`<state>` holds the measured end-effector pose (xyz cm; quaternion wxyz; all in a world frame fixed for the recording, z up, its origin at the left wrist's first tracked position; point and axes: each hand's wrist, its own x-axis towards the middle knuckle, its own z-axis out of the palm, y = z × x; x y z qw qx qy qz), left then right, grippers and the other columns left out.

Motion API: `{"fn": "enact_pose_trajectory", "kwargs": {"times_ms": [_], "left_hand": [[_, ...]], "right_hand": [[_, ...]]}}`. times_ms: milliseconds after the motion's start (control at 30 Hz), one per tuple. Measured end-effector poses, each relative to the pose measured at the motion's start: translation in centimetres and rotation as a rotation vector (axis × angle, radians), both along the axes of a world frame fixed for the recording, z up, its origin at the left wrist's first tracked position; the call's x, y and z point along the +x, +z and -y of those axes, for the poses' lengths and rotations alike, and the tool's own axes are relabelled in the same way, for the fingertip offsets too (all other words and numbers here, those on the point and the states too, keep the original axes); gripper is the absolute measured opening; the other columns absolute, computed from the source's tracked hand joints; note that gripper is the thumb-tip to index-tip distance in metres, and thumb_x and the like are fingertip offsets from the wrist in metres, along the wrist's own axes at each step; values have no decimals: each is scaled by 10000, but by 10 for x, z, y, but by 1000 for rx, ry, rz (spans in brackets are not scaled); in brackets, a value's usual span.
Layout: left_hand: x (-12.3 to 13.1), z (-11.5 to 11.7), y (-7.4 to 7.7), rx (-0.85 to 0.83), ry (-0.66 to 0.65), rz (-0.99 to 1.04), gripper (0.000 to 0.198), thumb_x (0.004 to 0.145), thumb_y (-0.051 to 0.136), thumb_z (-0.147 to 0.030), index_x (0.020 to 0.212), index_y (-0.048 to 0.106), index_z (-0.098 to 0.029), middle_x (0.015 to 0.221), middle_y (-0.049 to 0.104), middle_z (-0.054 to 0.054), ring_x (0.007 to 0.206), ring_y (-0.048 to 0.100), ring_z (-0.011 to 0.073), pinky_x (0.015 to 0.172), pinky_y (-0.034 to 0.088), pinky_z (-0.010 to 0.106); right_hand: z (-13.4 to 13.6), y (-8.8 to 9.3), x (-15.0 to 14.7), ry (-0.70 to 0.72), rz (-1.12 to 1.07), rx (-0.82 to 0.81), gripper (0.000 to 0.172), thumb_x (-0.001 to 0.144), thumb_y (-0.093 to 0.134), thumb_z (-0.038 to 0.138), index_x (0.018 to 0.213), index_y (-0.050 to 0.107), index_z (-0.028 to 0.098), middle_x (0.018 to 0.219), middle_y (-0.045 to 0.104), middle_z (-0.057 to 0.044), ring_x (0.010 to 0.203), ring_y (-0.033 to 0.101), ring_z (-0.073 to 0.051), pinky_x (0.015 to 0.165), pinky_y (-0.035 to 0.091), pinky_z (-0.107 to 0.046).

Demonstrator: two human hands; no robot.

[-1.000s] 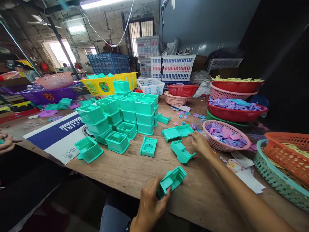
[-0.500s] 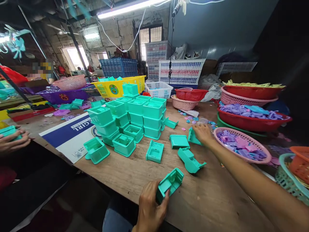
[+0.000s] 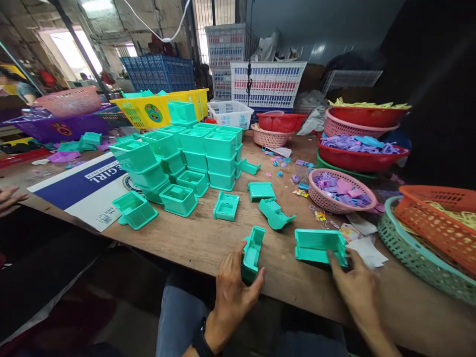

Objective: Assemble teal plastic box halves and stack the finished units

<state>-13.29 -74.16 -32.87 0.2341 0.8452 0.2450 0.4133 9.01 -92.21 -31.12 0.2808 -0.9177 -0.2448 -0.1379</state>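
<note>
Near the table's front edge, my left hand closes around a small green plastic box, thumb on the right and fingers on the left. It stands tilted, its open hollow side facing up. To the right, my right hand grips the right end of a longer green plastic tray-like piece, just above or on the wood. Its fingertips are slightly blurred. Beyond my hands lie a curved green piece, a green block and a flat green piece with a cut-out.
Stacked green boxes stand at the middle left beside a printed cardboard sheet. Baskets line the right side, including a pink basket of purple parts and an orange basket. Another person's hand shows at far left.
My right hand has come back from the far side of the table, bringing a green piece to the near right. My left hand still holds its box, now turned more upright. The view has shifted.
</note>
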Motion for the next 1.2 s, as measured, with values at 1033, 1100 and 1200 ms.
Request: {"fn": "enact_pose_trajectory", "kwargs": {"times_ms": [1033,1100,1200], "left_hand": [[15,-42,13,-503,-538,-122,1186,643,997,-409,1596,321,-209,1599,474,187,1498,464,389,1274,367,591],[14,-40,14,-511,-523,-119,1169,653,987,-432,1581,319,-193,1568,496,191,1473,488,383,1266,379,582],[13,-38,15,-505,-505,-129,1174,638,985,-463,1564,316,-192,1544,502,191,1451,505,381,1249,401,576]], "right_hand": [[-60,-15,-34,928,-369,63,1218,724,881,558,1672,167,282,1640,424,-200,1513,421,-400,1205,376,-631],[-61,-16,-38,934,-354,98,1189,734,876,526,1661,176,271,1617,450,-202,1480,464,-392,1181,410,-605],[-62,-19,-43,939,-363,69,1192,732,876,498,1659,166,256,1595,469,-225,1443,499,-419,1144,433,-608]]}}
